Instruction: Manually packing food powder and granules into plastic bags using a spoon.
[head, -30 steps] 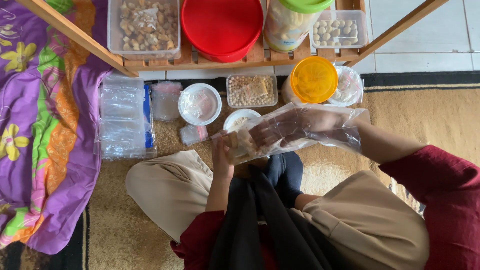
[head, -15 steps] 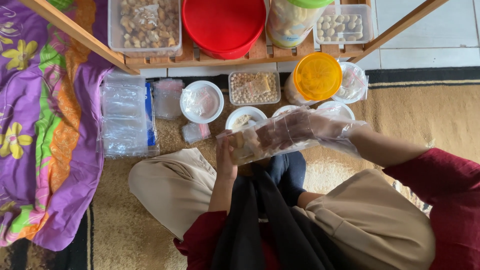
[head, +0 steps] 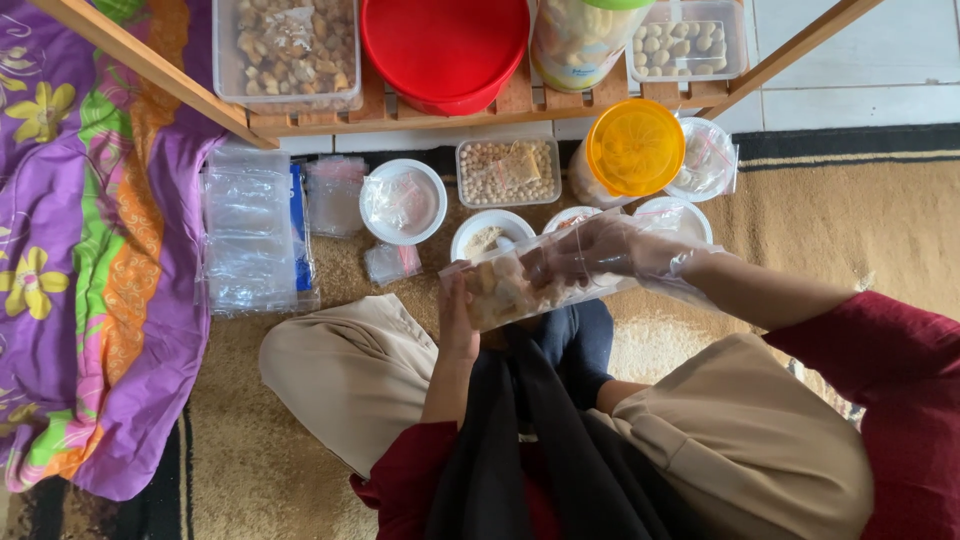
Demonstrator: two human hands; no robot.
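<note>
While the left hand [head: 458,318] grips the clear bag [head: 520,285] over the lap, the gloved right hand [head: 590,252] closes on snack pieces inside; bag partly filled, unsealed.

A wooden rack [head: 520,105] carries a clear box of snacks [head: 288,50], a red lid [head: 445,45], a jar [head: 580,35] and a box of round cookies [head: 685,40]. On the rug [head: 880,220] lie stacked plastic bags [head: 245,240], a white bowl [head: 403,201], a tub of nuts [head: 507,172] and a yellow-lidded jar [head: 634,147]. A purple floral cloth [head: 70,250] lies at the left.
</note>
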